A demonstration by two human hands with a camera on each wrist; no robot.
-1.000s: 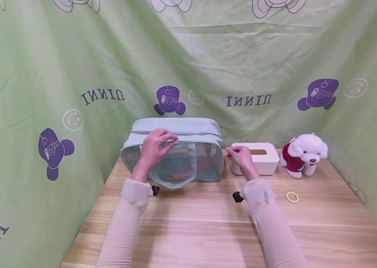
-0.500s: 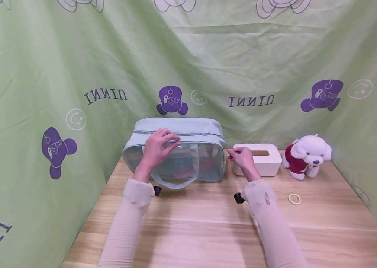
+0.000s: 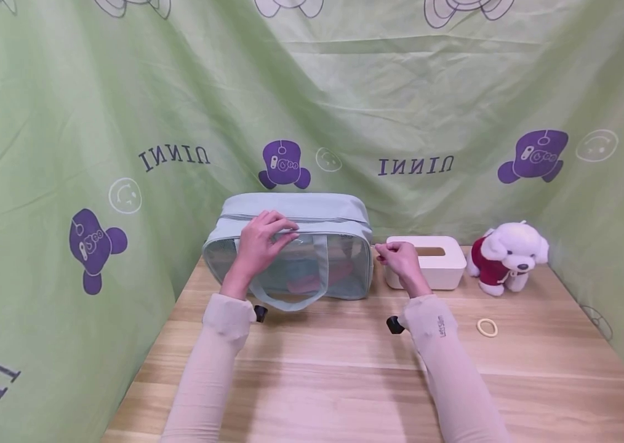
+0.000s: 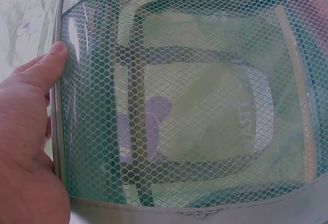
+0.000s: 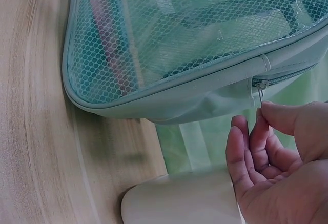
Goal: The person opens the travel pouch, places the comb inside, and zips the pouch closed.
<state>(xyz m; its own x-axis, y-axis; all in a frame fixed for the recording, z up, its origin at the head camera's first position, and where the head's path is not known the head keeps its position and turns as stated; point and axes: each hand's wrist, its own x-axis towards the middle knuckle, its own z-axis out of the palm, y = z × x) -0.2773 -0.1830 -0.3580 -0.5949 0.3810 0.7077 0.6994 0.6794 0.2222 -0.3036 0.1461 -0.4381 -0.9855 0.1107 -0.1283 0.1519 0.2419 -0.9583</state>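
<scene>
A pale blue-green travel bag (image 3: 301, 203) with a see-through mesh front stands at the back of the wooden table. My left hand (image 3: 259, 246) grips its upper front edge; in the left wrist view the thumb (image 4: 48, 65) lies along the grey piping and the other fingers are mostly hidden behind it. At the bag's right end my right hand (image 5: 287, 152) pinches a small metal zipper pull (image 5: 261, 96) between thumb and index finger. The zipper slider (image 5: 262, 84) sits at that end of the top zipper. A front handle (image 3: 323, 264) hangs down over the mesh.
Right of the bag stands a white tissue box (image 3: 439, 274), partly covered by my right hand. Beyond it sits a white plush dog (image 3: 514, 246) in a red top. A cream ring (image 3: 487, 328) lies on the table (image 3: 334, 381). Green printed cloth (image 3: 356, 92) hangs close behind.
The head view shifts slightly, so everything appears a little further right than a second ago. Both hands keep their hold on the bag and the zipper pull.
</scene>
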